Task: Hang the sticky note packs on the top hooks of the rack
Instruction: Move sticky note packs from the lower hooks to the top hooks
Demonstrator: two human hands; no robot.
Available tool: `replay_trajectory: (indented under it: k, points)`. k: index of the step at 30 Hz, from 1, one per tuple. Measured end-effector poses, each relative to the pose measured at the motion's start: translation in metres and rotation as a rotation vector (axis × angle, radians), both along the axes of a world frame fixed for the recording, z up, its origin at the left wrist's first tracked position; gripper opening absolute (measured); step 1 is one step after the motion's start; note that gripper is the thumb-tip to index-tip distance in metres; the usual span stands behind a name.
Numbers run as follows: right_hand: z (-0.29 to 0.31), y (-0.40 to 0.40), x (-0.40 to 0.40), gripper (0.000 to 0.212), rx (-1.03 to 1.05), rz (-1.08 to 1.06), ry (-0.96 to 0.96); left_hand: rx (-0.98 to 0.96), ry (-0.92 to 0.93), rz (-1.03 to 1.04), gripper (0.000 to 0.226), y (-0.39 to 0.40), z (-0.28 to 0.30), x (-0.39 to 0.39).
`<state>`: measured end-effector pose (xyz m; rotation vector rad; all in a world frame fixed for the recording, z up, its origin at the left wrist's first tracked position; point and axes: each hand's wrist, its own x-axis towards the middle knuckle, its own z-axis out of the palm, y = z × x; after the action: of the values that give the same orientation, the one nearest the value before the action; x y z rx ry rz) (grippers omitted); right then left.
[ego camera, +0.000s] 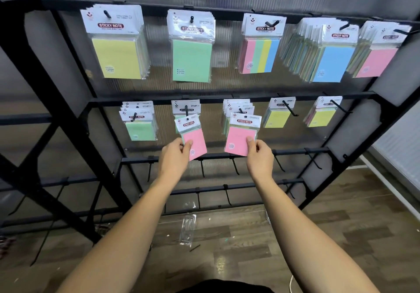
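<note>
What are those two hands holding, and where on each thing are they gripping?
Each holds a pink sticky note pack: the left hand pinches the left pack at its lower left corner, the right hand the right pack at its lower right corner.

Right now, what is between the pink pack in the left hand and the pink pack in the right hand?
In the head view, nothing hangs between the left pink pack and the right pink pack; only the ribbed back panel shows there.

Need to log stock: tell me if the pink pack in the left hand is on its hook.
Cannot tell: the left hand pinches the pink sticky note pack; its hole overlaps the hook tip.
</note>
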<state>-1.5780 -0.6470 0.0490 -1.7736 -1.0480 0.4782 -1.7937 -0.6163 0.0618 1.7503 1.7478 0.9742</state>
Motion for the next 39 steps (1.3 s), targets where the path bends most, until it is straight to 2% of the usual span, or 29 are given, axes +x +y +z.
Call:
replay_trajectory:
  k: [8, 15, 21, 27, 39]
  points:
    - [0.014, -0.037, 0.0, 0.048, 0.105, 0.043, 0.019, 0.104, -0.054, -0.095, 0.04, -0.04, 0.018, 0.011]
    - [0.028, -0.069, 0.038, 0.045, 0.172, 0.048, 0.013, 0.15, -0.125, -0.267, 0.033, -0.05, 0.026, 0.048]
    - [0.034, -0.081, 0.091, 0.044, 0.209, -0.023, 0.029, 0.177, -0.128, -0.344, 0.035, -0.046, 0.038, 0.095]
    - [0.045, -0.088, 0.165, 0.038, 0.225, -0.07, 0.037, 0.186, -0.126, -0.397, 0.04, -0.045, 0.055, 0.173]
    - [0.065, -0.076, 0.311, 0.037, 0.297, -0.014, 0.049, 0.251, -0.156, -0.368, 0.037, -0.047, 0.088, 0.317]
